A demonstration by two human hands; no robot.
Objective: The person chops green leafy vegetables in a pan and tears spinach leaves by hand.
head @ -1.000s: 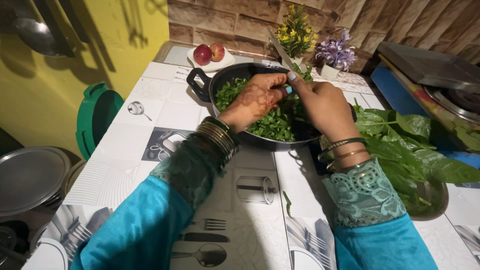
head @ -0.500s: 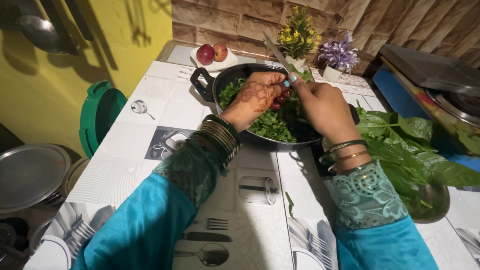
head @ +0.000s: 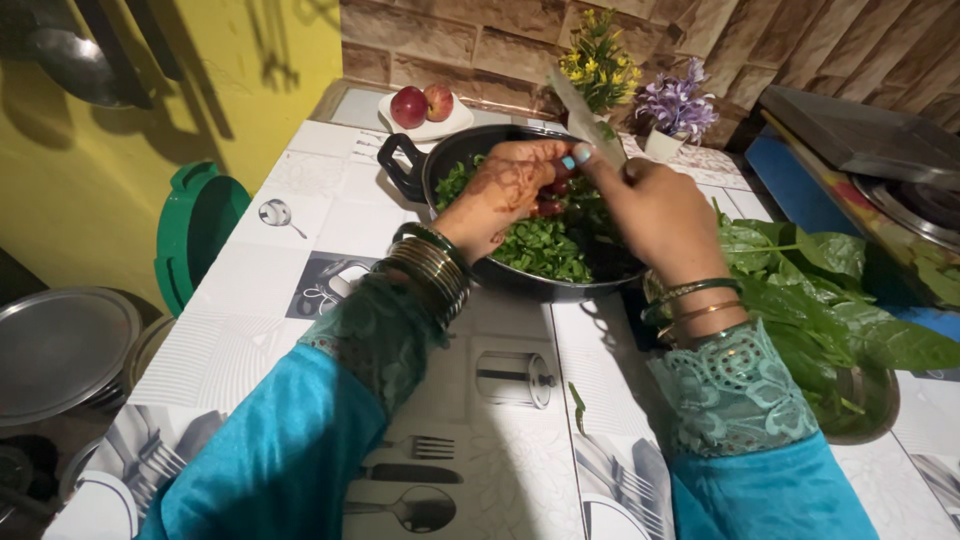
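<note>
— Leaves [head: 545,250], chopped and green, lay heaped in the black two-handled pan [head: 450,160] at the far middle of the worktop [head: 320,220]. We judged them soft, light and limp, the kind that bruise if squeezed and cling to damp fingers.

— And what did we have hold of?

— Our left hand [head: 505,195] was curled over the pan, fingers pinched together on something small and reddish among the greens; we could not tell what it was. Our right hand [head: 650,210] was closed round the handle of a knife [head: 580,110], blade tilted up and away toward the wall. The two hands were close together, almost touching at the fingertips.

— Where would we have taken hold of such leaves?

— By the stems in a loose bunch, we thought, never by a flat grip on the blades. The pan looked heavy and stiff, best lifted by its loop handles.

— What lay about it?

— To the right, just beside the pan, whole spinach leaves [head: 830,290] spilled over a steel bowl [head: 870,410]. Behind the pan stood a white plate with two apples [head: 423,103], a pot of yellow flowers [head: 600,65] and one of purple flowers [head: 680,105]. A green lid [head: 195,225] leaned at the left edge, with steel plates [head: 60,350] lower down. A stove [head: 880,150] sat at far right.

— Anything in the way?

— The raised blade near the flower pots, and our own bangled wrists crowding the pan's rim.
</note>
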